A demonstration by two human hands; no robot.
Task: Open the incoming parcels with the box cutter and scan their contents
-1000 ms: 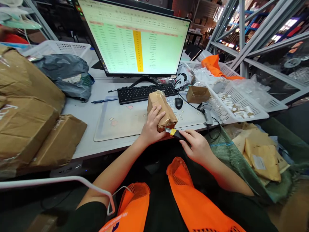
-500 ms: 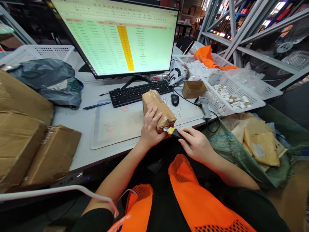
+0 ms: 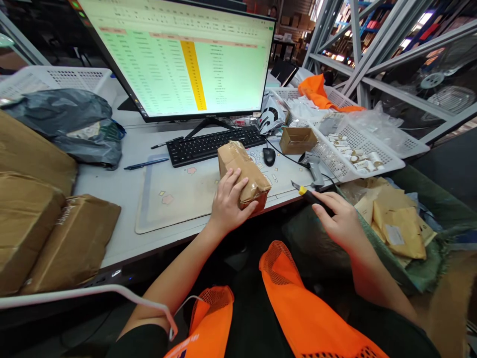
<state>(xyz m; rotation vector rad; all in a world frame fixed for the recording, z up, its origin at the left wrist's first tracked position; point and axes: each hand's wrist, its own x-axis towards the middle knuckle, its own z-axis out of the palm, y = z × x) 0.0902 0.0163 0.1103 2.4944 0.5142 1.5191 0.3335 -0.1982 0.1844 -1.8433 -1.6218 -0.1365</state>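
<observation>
A small brown cardboard box [image 3: 244, 169], its ends covered with clear tape, rests on the desk mat [image 3: 175, 199] near the desk's front edge. My left hand [image 3: 229, 201] grips its near left side, fingers over the top and thumb against the end facing me. Off to the right, apart from the box, my right hand [image 3: 337, 216] is closed round the black handle of a utility knife [image 3: 306, 194]. The knife has a yellow collar, and its blade sticks out, pointing up and left.
Behind the box stand a keyboard [image 3: 212, 145], a mouse [image 3: 269, 156] and a monitor [image 3: 179, 59]. A barcode scanner [image 3: 316, 171] and a small open box [image 3: 298, 140] lie to the right, beside white baskets [image 3: 346, 171]. Larger cartons [image 3: 74, 238] fill the left; a green sack [image 3: 395, 263] holds padded envelopes.
My right hand has drawn the utility knife away from the box's near end, to the right. My left hand stays on the box, which has hardly moved.
</observation>
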